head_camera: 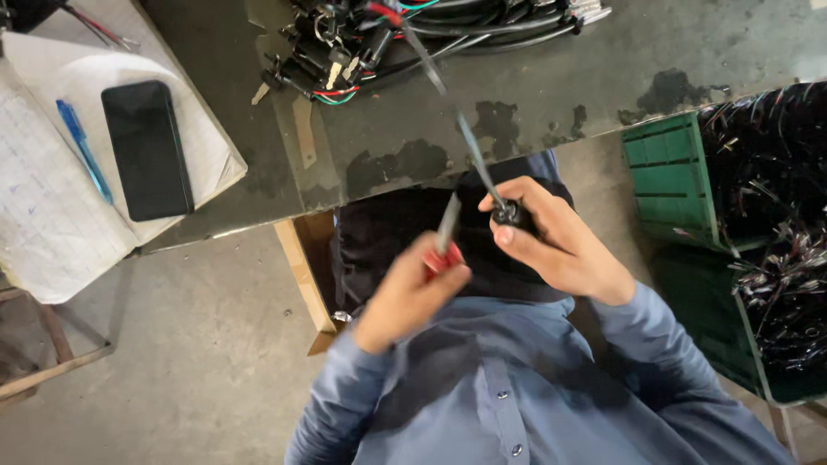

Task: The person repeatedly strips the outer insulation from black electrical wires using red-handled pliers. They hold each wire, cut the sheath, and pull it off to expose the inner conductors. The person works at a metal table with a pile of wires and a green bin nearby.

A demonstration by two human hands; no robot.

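My left hand (pixel 409 293) grips a screwdriver (pixel 444 245) by its red handle, the metal shaft pointing up toward the other hand. My right hand (pixel 551 241) holds a small black round connector (pixel 510 213) at the end of a grey cable (pixel 465 138). That cable runs up across the dark worktop to a bundle of black wires (pixel 388 39) at the top. Both hands are over my lap, just below the worktop edge, a few centimetres apart. The shaft tip is close to the connector; whether they touch is unclear.
A dark stained worktop (pixel 534 95) fills the upper middle. At left lies an open notebook (pixel 52 198) with a black phone (pixel 146 151) and a blue pen (pixel 83 146). Green crates (pixel 672 181) of black wired parts stand at right. Concrete floor (pixel 189 344) is below left.
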